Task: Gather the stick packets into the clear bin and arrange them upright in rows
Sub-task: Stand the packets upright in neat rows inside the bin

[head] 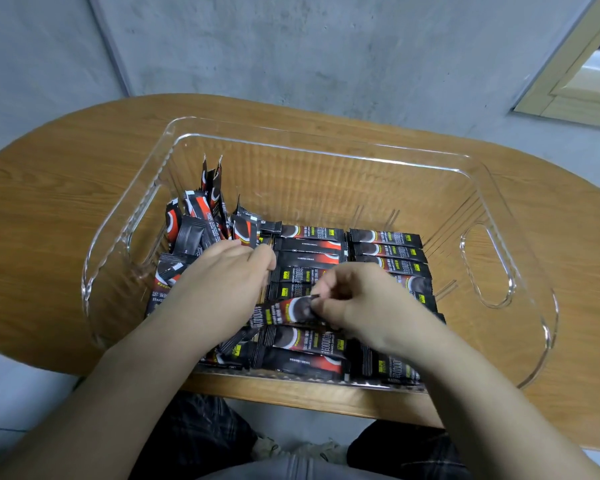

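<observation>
Bare-skinned and reaching down into the clear plastic bin point(174, 133), both hands work among the packets. The right hand point(357, 303) pinches the end of one black-and-red stick packet point(281, 311), raised slightly above the layer near the middle of the bin. The left hand point(222, 271) has its fingers curled among a cluster of upright stick packets point(208, 216) at the bin's left end; whether it actually grips one cannot be told. Several of these stand or lean against the left wall. Across the bin's floor, from the centre to its right, more flat-lying stick packets point(385, 252) lie side by side in two columns. The bin sits on an oval wooden table point(49, 202), with a grey concrete wall point(291, 46) beyond it.
</observation>
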A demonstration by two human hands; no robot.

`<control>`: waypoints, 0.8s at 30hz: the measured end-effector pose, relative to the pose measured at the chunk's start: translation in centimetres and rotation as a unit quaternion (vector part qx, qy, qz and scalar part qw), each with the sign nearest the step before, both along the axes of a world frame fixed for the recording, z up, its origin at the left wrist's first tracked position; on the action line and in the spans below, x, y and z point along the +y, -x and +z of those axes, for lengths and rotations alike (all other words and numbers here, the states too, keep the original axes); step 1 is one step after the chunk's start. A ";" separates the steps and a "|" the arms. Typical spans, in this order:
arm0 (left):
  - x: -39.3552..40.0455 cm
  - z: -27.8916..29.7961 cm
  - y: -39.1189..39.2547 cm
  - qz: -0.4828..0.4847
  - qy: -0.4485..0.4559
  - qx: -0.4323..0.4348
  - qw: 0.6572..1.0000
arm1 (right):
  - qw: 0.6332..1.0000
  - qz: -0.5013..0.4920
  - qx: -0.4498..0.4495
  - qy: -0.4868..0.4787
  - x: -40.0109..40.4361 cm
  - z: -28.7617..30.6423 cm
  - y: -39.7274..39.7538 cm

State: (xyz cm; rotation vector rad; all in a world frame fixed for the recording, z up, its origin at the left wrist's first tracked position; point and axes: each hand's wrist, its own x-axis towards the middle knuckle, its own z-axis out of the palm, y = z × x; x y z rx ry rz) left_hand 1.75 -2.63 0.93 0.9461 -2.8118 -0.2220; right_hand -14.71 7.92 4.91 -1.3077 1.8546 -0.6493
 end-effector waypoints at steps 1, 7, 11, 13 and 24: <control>0.0 -0.1 0.0 -0.001 0.005 0.001 1.000 | 1.000 -0.007 -0.015 -0.008 0.2 0.2 0.7; -0.1 -0.1 0.2 -0.006 0.025 -0.019 0.999 | 0.993 0.047 0.049 -0.096 1.8 1.4 2.1; -0.1 -0.2 0.1 -0.011 0.028 -0.020 0.999 | 0.978 0.079 0.143 -0.133 1.9 1.5 1.0; -0.2 -0.3 0.1 -0.016 0.035 -0.017 0.999 | 0.971 0.096 0.181 -0.125 1.7 1.5 0.7; 0.5 1.0 0.3 -0.001 0.005 -0.060 0.998 | 0.960 0.124 0.245 -0.059 0.7 -1.2 -1.3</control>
